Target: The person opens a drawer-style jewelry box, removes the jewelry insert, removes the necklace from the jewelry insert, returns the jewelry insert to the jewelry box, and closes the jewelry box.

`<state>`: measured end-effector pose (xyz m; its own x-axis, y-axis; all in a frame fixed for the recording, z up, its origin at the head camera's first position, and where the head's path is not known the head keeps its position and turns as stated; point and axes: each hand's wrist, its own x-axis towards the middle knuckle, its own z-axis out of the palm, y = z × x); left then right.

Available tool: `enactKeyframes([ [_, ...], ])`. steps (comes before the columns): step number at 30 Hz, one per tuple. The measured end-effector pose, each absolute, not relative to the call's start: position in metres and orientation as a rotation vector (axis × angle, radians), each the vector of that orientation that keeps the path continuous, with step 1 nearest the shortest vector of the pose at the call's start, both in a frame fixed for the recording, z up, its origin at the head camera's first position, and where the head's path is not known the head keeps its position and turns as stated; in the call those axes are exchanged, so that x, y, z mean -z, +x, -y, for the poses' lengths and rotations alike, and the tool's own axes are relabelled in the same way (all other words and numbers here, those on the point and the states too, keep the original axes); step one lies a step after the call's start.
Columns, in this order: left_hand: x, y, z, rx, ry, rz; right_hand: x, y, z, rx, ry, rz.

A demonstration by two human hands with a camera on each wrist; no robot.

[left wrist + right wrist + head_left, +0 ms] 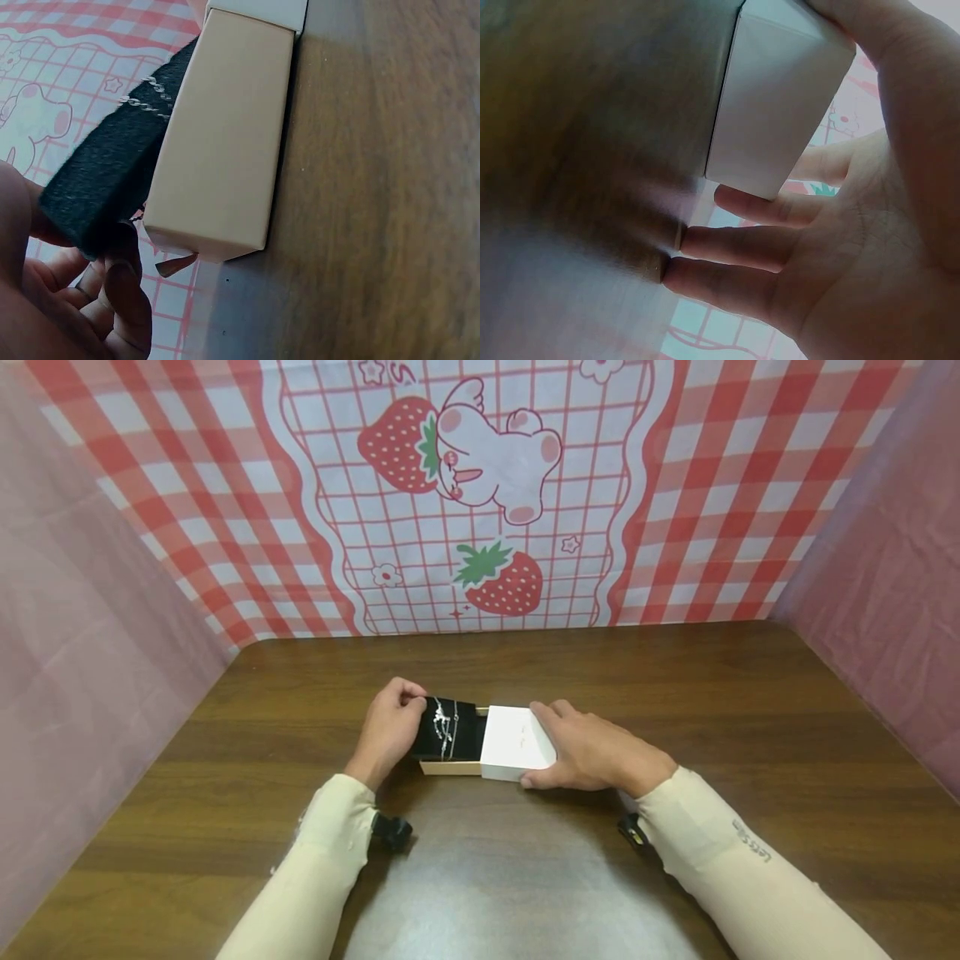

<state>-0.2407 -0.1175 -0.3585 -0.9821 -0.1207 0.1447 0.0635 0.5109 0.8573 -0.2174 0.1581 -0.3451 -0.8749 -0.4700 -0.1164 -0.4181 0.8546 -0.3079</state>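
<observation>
Between thumb and fingers my left hand [390, 722] pinches the outer end of a black fuzzy jewelry pad [101, 169]. A silver chain with small charms [442, 727] lies across the pad. One end of the pad is lifted and tilted out of a beige box drawer [225, 135], which sticks out leftward from its white box sleeve [513, 737]. A small ribbon tab [176, 265] shows at the drawer's end. My right hand [592, 747] grips the sleeve's right end, thumb on the near side; in the right wrist view several fingers reach down beside the sleeve [780, 97].
The box rests on a brown wooden table [480, 852]. Behind it hangs a red-and-white checked cloth [712, 485] with strawberry prints, and pink cloth [870, 560] closes the sides. Small dark devices [393, 832] are strapped at both wrists.
</observation>
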Motion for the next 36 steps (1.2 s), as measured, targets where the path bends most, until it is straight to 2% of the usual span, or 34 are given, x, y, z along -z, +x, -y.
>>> enactKeyframes([
  [36, 0.3541, -0.2399, 0.1138, 1.713, 0.048, 2.323, 0.3439, -0.2176, -0.1587, 0.512, -0.648, -2.849],
])
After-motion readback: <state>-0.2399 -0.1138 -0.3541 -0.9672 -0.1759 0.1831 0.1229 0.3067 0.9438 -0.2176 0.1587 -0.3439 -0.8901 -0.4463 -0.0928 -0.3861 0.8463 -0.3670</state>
